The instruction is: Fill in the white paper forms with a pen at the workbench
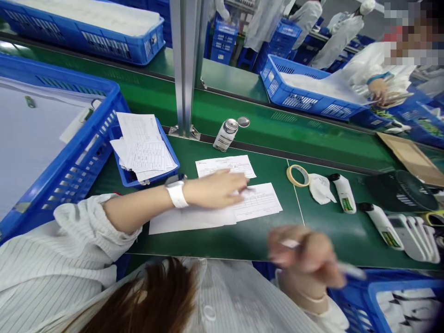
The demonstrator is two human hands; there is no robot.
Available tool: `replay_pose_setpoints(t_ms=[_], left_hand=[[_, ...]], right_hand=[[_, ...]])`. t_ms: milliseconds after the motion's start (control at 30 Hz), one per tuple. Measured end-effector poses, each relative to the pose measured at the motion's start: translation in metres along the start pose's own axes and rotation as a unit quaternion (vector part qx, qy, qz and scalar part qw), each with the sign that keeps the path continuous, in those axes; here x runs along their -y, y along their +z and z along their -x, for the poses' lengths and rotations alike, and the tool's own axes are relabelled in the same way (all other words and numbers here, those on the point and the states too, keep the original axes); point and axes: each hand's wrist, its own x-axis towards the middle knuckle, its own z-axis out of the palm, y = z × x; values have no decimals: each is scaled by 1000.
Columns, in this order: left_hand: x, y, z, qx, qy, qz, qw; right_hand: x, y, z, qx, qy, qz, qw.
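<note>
My left hand (217, 188), with a white-strapped watch (177, 192) on its wrist, lies with fingers stretched out over the papers; they look blurred. Under and beside it are a printed form (262, 202), a blank-looking white sheet (187, 219) and another printed form (227, 164) further back. Smeared by motion, my right hand (305, 254) is raised near the table's front edge, apart from the papers. Its fingers are curled around a thin, white, pen-like stick (353, 271), whose exact kind is too blurred to tell.
A blue tray (169, 169) of paper slips stands left, beside a large blue crate (120, 99). Behind the papers is a bottle (225, 135) with its lid raised. Rightward lie a tape roll (298, 176) and several white handheld devices (343, 194). A co-worker's hand (379, 90) shows across the bench.
</note>
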Motion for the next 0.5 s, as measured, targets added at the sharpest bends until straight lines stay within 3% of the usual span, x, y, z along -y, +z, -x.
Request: replay_pose_setpoints(t_ms=[67, 133, 200, 300, 500], left_hand=[[-7, 25, -7, 60, 81, -107, 989], [-12, 48, -10, 78, 116, -181, 974], [-15, 62, -10, 84, 99, -231, 964], [-18, 68, -1, 95, 42, -270, 957], [-14, 73, 26, 60, 57, -301, 950]], right_hand=[[-21, -39, -8, -152, 4, -135, 979], [-48, -63, -22, -231, 112, -117, 959], [-75, -67, -37, -222, 198, -72, 952], [-109, -55, -47, -163, 242, 70, 954], [-131, -41, -40, -133, 207, 217, 945]])
